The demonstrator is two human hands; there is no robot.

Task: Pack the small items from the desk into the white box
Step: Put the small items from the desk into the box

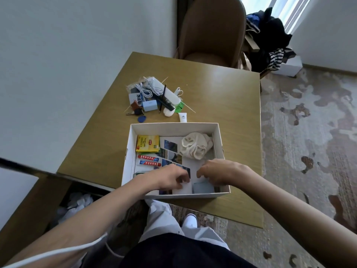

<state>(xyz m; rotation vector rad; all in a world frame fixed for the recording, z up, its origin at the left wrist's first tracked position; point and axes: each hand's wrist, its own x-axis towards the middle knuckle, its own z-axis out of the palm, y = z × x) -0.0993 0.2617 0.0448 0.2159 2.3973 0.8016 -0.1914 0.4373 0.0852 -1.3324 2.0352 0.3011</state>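
**Both hands arrange flat items inside the box; the pile on the desk waits**

The open white cardboard box (174, 126) stands at the near edge of the olive-brown wooden desk (222, 89), with its near side toward the person. Both hands are inside it, close to the near wall. The left hand (170, 177) has the fingers curled down on a small white card (183, 187) and seems to pinch or press it. The right hand (218, 174) is also curled, beside a pale blue-grey card (202, 187), but whether it grips something cannot be told.

Along the left wall of the box lie a yellow tea packet (147, 143) and two small red-and-white tubes (149, 160). A crumpled cream cloth (196, 145) sits in the far right corner, and several printed photos (171, 146) cover the bottom.

The step in hand looks like laying flat items in order. Many small things remain in a heap (154, 95) near the far left edge of the desk, and a small white tube (183, 117) lies just beyond the far wall of the box. The next move probably calls for freeing a hand and reaching over the far wall.
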